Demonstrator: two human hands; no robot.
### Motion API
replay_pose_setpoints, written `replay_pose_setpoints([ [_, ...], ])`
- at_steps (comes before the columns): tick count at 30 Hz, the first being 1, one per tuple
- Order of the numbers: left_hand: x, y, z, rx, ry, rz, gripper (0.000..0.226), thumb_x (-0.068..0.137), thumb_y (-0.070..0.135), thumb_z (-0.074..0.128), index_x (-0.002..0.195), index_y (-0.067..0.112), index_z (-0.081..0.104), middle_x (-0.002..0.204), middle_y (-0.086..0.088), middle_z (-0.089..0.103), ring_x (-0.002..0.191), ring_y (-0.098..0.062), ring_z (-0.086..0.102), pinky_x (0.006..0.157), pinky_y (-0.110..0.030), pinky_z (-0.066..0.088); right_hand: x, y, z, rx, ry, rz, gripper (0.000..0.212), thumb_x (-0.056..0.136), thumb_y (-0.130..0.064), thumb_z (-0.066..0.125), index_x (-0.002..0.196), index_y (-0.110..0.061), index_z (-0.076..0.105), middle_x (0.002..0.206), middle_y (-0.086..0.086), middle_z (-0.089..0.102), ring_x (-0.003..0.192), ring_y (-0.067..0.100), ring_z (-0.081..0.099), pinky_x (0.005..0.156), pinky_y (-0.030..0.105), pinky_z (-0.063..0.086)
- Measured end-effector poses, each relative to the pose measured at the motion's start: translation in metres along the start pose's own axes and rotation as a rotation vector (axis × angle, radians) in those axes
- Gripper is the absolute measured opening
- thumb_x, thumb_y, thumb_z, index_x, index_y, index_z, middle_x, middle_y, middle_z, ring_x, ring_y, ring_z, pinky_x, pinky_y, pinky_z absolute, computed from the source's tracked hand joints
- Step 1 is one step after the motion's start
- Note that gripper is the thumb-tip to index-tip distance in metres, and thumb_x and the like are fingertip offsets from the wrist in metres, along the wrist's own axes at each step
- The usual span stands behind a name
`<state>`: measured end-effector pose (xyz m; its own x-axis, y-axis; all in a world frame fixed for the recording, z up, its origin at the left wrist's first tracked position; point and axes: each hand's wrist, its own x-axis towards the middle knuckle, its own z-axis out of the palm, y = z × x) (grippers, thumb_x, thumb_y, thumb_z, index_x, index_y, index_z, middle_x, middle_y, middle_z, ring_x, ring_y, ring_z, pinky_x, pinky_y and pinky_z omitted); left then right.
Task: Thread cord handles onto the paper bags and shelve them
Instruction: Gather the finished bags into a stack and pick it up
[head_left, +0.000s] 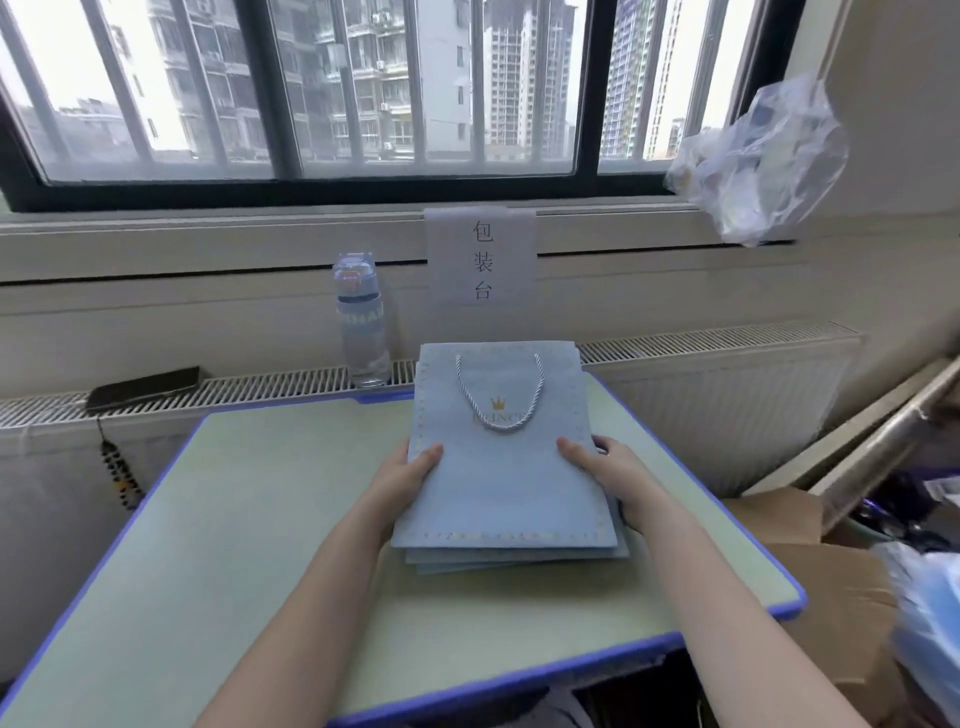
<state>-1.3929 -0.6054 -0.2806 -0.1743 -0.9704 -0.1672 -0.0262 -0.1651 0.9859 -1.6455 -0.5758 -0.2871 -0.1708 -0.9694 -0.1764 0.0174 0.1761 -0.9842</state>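
A small stack of flat light-blue paper bags (498, 488) is held over the pale green table (260, 519). The top bag carries a gold crown logo and a white twisted cord handle (501, 395) looped across its front. My left hand (410, 473) grips the stack's left edge, thumb on top and fingers hidden beneath. My right hand (602, 467) grips the right edge the same way. The stack's far end reaches toward the radiator under the window.
A clear water bottle (363, 322) and a black phone (143, 387) sit on the radiator top (260, 389). A paper sign (480, 257) hangs below the window. Cardboard boxes (831, 597) and plastic-wrapped stock (930, 623) stand at the right; a plastic bag (758, 161) lies on the sill.
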Motion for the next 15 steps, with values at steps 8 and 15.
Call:
replay_pose_setpoints([
  [8, -0.066, -0.004, -0.058, -0.018, 0.037, -0.011, 0.014, 0.098, 0.019, 0.051, 0.104, 0.011, 0.061, 0.068, 0.006, 0.072, 0.057, -0.01, 0.069, 0.047, -0.018, 0.051, -0.036, -0.006, 0.045, 0.168, -0.146, 0.101, 0.089, 0.046, -0.032, 0.092, 0.121, -0.001, 0.057, 0.106, 0.015, 0.07, 0.097, 0.031, 0.068, 0.088, 0.047, 0.053],
  [15, -0.084, -0.007, -0.097, -0.061, 0.12, -0.011, 0.019, 0.096, 0.016, 0.052, 0.112, 0.008, 0.06, 0.084, -0.003, 0.073, 0.07, -0.019, 0.071, 0.055, -0.026, 0.055, -0.043, -0.007, 0.096, 0.124, -0.198, -0.032, 0.073, 0.074, -0.019, 0.08, 0.134, -0.017, 0.037, 0.116, 0.015, 0.062, 0.09, 0.029, 0.069, 0.068, 0.037, 0.058],
])
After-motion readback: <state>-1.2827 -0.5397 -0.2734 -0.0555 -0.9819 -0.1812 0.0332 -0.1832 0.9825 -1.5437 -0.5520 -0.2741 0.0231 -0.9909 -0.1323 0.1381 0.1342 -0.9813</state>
